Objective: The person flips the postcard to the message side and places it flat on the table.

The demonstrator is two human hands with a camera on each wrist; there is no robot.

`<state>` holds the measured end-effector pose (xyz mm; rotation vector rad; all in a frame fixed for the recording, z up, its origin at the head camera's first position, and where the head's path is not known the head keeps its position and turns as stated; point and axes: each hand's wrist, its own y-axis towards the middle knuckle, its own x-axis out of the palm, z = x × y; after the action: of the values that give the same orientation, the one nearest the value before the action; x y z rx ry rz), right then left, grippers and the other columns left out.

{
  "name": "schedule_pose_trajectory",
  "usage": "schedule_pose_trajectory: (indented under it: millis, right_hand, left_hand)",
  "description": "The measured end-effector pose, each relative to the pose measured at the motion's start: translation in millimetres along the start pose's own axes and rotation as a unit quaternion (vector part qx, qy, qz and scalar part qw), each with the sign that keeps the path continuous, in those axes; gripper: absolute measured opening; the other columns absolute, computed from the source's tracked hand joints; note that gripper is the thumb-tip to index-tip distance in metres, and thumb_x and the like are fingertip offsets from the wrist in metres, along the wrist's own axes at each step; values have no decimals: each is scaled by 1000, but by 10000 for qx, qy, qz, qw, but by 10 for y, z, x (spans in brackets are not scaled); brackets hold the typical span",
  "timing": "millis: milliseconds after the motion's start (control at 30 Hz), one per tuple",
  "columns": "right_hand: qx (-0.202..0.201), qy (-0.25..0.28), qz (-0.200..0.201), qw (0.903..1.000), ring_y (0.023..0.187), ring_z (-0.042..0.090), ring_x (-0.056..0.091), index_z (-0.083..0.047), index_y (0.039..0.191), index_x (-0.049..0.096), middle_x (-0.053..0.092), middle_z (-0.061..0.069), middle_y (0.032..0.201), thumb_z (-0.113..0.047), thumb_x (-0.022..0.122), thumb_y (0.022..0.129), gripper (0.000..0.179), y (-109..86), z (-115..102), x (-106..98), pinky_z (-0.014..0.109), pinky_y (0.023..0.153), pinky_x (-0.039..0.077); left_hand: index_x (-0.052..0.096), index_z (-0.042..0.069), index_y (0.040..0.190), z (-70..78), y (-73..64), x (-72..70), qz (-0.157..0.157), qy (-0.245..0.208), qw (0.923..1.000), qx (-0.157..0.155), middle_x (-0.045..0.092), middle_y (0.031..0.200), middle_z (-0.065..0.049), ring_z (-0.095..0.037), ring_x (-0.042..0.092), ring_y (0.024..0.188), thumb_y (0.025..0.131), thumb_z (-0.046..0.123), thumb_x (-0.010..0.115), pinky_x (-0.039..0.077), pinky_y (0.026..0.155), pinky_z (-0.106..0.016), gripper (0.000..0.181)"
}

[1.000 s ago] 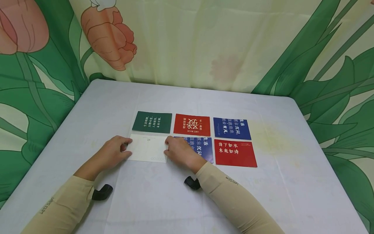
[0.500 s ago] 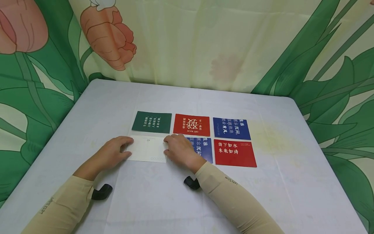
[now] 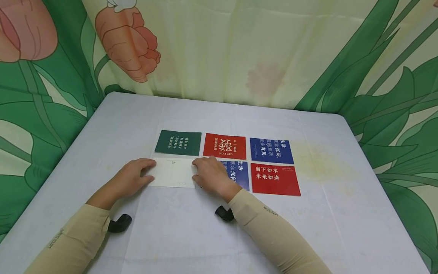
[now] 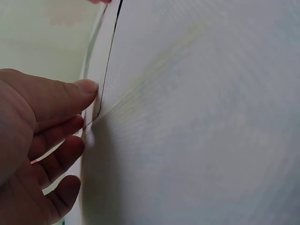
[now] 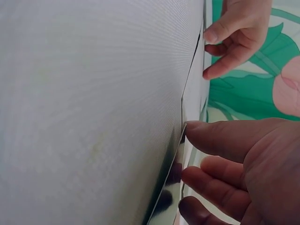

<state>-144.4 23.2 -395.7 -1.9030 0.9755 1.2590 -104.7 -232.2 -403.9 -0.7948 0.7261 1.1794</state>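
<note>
A white card [image 3: 173, 173] with faint print lies on the table, front left of the laid-out cards. At its left edge my left hand [image 3: 129, 179] has thumb and forefinger tips set apart along the edge. My right hand [image 3: 213, 176] touches the opposite edge the same way. The left wrist view shows the left thumb [image 4: 86, 89] at the card's near corner, other fingers loosely bent. In the right wrist view the right thumb [image 5: 199, 133] sits at the other near corner. A blue card [image 3: 239, 174] with white writing is partly hidden under the right hand.
Behind the white card lies a green card [image 3: 178, 143]. A red-orange card [image 3: 224, 146] and another blue card [image 3: 271, 150] continue that back row. At the front right is a red card [image 3: 275, 179]. All rest on a white-covered table [image 3: 191, 232] before a flowered curtain [image 3: 219, 49].
The white card has shifted very slightly away from the person, under both hands' fingertips. Since a second ago the right hand's fingers have spread farther over the blue card. Other cards stay put.
</note>
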Motion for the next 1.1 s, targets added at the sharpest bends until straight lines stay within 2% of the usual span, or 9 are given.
schedule_pose_trajectory:
  millis: [433,533,633,800,967,1100]
  right_hand:
    - [64,203,-85,9997,114,26,56,-9,136,63,65,6,130,-22,73,91,48,-22,-7,-15,38,98,45]
    - [56,432,-120,9990,118,26,55,-8,136,62,62,7,133,-25,76,89,51,-60,-11,-36,39,100,44]
    - [68,827,-116,9965,124,28,51,-8,136,61,59,7,138,-26,77,88,55,-134,-1,-86,42,103,43]
    - [97,1287,-38,9916,131,29,46,-8,143,54,54,8,143,-26,80,85,66,-312,107,-201,48,106,41]
    - [59,1399,120,9901,136,29,42,-10,151,43,48,8,148,-28,84,80,84,-476,314,-288,52,107,39]
    - [74,1503,201,9884,136,30,42,-9,151,42,48,8,148,-27,85,79,86,-603,471,-341,52,106,40]
  left_hand:
    - [54,-7,136,17,29,-18,-51,64,10000,44,50,141,-28,-46,45,129,90,6,71,37,105,-58,51]
    - [54,-7,137,24,24,-23,-49,126,9999,33,50,142,-28,-46,44,130,89,7,72,37,105,-58,53]
    - [53,-7,138,47,8,-30,94,266,9996,80,49,143,-26,-47,41,130,89,9,72,34,106,-60,54]
    - [54,-4,138,189,-21,-62,354,292,9985,310,50,143,-24,-46,37,132,89,13,74,29,106,-64,56]
    - [57,0,137,394,-16,-66,330,166,9971,663,54,140,-21,-44,38,133,87,14,78,27,104,-67,56]
    - [59,3,137,540,19,-7,265,174,9947,982,57,139,-17,-41,40,134,85,14,79,27,105,-68,57]
